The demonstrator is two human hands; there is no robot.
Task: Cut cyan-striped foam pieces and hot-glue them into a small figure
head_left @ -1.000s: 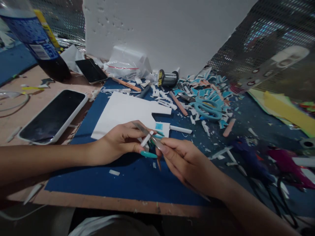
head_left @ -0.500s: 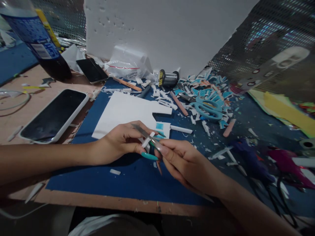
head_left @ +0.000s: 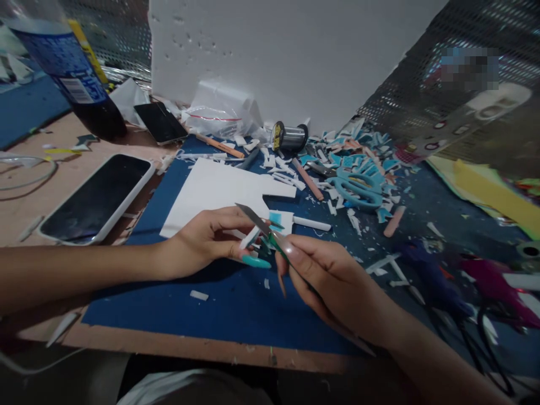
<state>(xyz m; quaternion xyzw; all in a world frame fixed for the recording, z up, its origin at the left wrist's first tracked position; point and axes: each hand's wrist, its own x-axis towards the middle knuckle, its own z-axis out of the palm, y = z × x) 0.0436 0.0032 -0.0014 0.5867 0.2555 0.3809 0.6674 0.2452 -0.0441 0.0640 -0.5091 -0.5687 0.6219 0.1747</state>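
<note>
My left hand [head_left: 202,239] is closed, pinching a small white foam strip [head_left: 250,238] between thumb and fingers above the blue mat [head_left: 169,306]. In my right hand [head_left: 333,275] is a craft knife [head_left: 252,218], its bare blade pointing up and left, just beside the strip. Fingers hide most of the knife's handle. Behind my hands lies a white foam sheet [head_left: 211,188] with a notched right side. A small white piece with a light-blue square [head_left: 276,220] and a thin white stick [head_left: 312,224] are beyond my fingertips.
Light-blue scissors [head_left: 358,188] lie among foam scraps [head_left: 358,146], near a wire spool [head_left: 290,136]. At left are a phone [head_left: 99,197] and a dark drink bottle [head_left: 84,84]. Purple [head_left: 439,281] and magenta [head_left: 493,284] tools with cords lie at right.
My right hand has drawn the knife slightly right and up, off the strip it crossed before. The strip in my left hand has shifted a little left. The view has moved slightly.
</note>
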